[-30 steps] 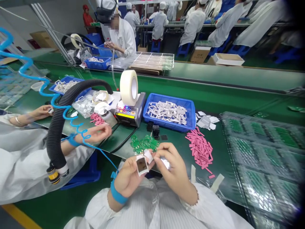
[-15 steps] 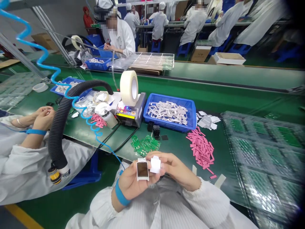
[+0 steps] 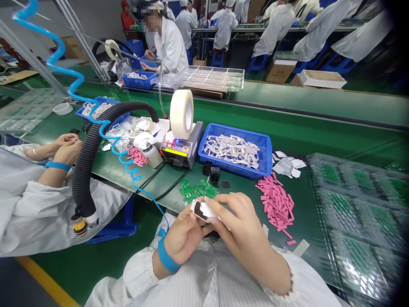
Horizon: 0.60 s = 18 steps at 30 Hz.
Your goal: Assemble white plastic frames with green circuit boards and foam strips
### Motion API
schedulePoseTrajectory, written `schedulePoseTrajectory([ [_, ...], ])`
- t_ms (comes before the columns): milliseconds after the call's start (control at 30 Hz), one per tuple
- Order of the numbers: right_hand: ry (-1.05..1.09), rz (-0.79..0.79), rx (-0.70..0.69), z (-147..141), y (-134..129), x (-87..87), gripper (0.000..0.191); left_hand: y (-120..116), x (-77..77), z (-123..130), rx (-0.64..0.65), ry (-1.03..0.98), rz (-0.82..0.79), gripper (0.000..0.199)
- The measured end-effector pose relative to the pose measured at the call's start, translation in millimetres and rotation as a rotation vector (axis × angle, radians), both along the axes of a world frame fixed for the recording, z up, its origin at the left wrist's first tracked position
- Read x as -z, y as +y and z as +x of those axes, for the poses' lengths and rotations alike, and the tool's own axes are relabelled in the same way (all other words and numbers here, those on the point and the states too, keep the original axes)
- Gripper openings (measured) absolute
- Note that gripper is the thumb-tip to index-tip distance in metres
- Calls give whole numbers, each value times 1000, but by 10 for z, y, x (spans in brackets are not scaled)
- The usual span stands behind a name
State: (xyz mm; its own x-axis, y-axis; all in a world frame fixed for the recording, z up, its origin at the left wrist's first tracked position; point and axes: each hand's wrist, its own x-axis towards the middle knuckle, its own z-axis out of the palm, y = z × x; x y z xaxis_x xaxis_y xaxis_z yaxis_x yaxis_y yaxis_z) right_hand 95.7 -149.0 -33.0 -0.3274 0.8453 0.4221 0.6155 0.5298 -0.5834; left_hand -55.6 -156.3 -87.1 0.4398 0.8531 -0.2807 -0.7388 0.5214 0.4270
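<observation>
Tilted between my hands is a small display module [image 3: 198, 209] with a dark screen in a white frame. My left hand [image 3: 182, 236], with a blue band at its wrist, grips the module by its side. Closed on a small white sheet [image 3: 207, 211], my right hand [image 3: 234, 219] holds it over part of the dark screen. Whether the sheet touches the screen all over cannot be seen. Green circuit boards [image 3: 198, 190] lie in a pile just beyond my fingers.
Ahead stand a blue bin [image 3: 236, 166] of white frames and a tape dispenser [image 3: 180, 153]. Pink strips [image 3: 276, 200] and clear trays [image 3: 358, 204] lie to the right. A black hose [image 3: 83, 170] and coiled blue tube [image 3: 104, 130] hang left, near a co-worker's hands [image 3: 68, 149].
My right hand has brought the white sheet leftward over the module's screen. The module has gone from facing me upright to tilted. The whole view has shifted slightly.
</observation>
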Motion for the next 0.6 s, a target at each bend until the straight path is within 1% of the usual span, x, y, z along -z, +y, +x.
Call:
schedulePoseTrajectory([
  [67, -103, 122, 42, -65, -15, 5, 25, -6, 10, -4, -10, 22, -22, 34],
  [200, -83, 208, 86, -199, -1, 91, 18, -3, 2, -11, -10, 16, -69, 39],
  [267, -94, 178, 100, -257, 10, 136, 16, 8, 19, -2, -33, 10, -115, 37],
  [367, -181, -5, 42, -234, 47, 190, 23, 26, 90, 22, -15, -27, -247, 28],
  [400, -204, -76, 28, -166, 73, 209, 26, 31, 119, 29, 5, -48, -296, 27],
  [433, -230, -141, 50, -60, 107, 233, 26, 35, 145, 34, 22, -68, -339, 26],
  [467, -261, -196, 114, 84, 148, 264, 24, 38, 166, 38, 32, -81, -374, 26],
  [500, -294, -238, 214, 259, 194, 305, 20, 40, 179, 40, 36, -85, -400, 25],
  [567, -380, -305, 457, 656, 298, 427, 17, 45, 183, 47, 43, -71, -427, 26],
  [600, -407, -326, 539, 851, 352, 507, 16, 48, 176, 52, 51, -64, -428, 27],
])
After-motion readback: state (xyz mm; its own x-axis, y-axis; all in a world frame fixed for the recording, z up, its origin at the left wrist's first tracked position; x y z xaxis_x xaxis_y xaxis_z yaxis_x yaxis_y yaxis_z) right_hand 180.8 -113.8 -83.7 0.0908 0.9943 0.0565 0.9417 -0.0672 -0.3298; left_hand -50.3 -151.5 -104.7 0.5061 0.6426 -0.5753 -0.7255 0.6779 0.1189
